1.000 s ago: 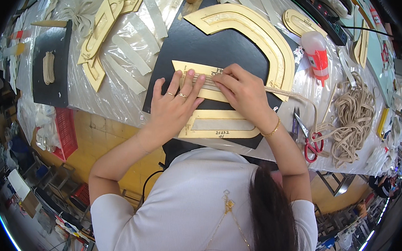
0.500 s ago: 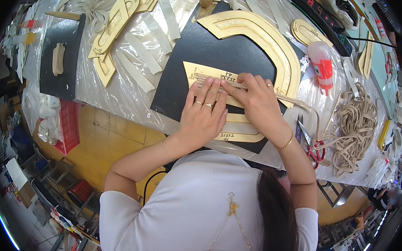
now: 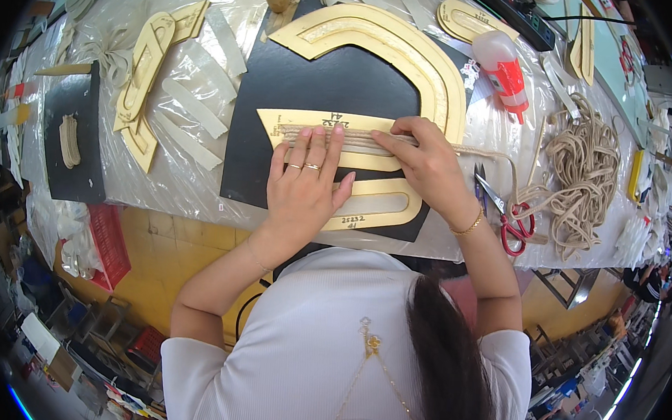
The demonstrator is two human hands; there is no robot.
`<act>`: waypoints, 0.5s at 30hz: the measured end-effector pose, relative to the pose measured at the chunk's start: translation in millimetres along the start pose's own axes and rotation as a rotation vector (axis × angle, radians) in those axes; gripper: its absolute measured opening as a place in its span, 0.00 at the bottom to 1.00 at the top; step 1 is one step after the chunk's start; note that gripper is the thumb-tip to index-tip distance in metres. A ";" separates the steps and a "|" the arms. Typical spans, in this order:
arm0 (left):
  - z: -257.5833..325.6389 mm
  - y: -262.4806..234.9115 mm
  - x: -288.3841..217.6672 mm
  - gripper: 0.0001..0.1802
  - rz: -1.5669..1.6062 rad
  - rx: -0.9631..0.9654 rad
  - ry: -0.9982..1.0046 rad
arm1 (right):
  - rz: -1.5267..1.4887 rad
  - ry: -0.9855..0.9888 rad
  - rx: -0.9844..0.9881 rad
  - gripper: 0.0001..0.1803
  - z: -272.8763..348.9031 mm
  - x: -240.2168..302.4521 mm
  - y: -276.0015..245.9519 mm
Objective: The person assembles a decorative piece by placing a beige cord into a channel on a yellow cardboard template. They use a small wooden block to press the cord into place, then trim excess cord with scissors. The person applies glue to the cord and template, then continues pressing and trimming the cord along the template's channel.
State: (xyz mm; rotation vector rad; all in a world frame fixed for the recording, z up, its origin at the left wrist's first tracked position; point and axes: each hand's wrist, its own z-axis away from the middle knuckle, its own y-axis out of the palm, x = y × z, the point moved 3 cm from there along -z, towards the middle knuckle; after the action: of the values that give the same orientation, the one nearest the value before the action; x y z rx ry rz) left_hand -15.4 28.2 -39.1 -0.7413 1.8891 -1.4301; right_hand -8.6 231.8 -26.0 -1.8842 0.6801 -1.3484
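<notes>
My left hand (image 3: pixel 306 184) lies flat, fingers together, pressing rows of beige cord (image 3: pixel 334 136) onto a gold-coloured flat template (image 3: pixel 280 119) on a black mat (image 3: pixel 323 75). My right hand (image 3: pixel 427 158) pinches the same cord at the template's right end, where the cord runs off toward a loose heap of cord (image 3: pixel 583 174). A second gold slotted template (image 3: pixel 380 205) sits just under my left palm. A large gold arch-shaped template (image 3: pixel 412 50) curves above both hands.
Red-handled scissors (image 3: pixel 509 216) lie right of my right wrist. A glue bottle with a red cap (image 3: pixel 505 65) stands at the back right. More gold templates (image 3: pixel 146 69) and pale strips (image 3: pixel 194 108) lie left on clear plastic sheeting. A small black board (image 3: pixel 73 134) sits far left.
The view has shifted a little. Both hands have slid slightly along the cord-covered template, still pressing it down; the left hand's fingers now lie closer together.
</notes>
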 end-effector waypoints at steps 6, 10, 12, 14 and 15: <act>-4.9 0.8 -6.7 0.38 -0.079 -0.003 0.020 | 0.057 -0.054 0.023 0.20 1.9 1.2 -0.4; -10.1 -4.7 -6.9 0.34 -0.074 0.084 0.005 | 0.192 -0.074 0.081 0.22 5.0 6.0 -4.9; -13.3 -5.9 -6.6 0.33 -0.026 0.101 -0.016 | 0.232 -0.075 0.098 0.23 4.9 8.5 -6.2; -18.0 -3.3 -7.1 0.32 0.094 0.052 0.028 | 0.229 -0.068 0.097 0.23 2.0 11.3 -4.6; -19.0 -1.5 -6.8 0.32 0.155 0.028 0.048 | 0.233 -0.087 0.105 0.23 -0.8 13.5 -1.7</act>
State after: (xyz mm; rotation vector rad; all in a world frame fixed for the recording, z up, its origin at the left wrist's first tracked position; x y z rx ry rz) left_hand -25.7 44.5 -32.8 -0.5387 1.9146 -1.3853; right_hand -5.1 222.5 -16.7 -1.7121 0.7443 -1.1260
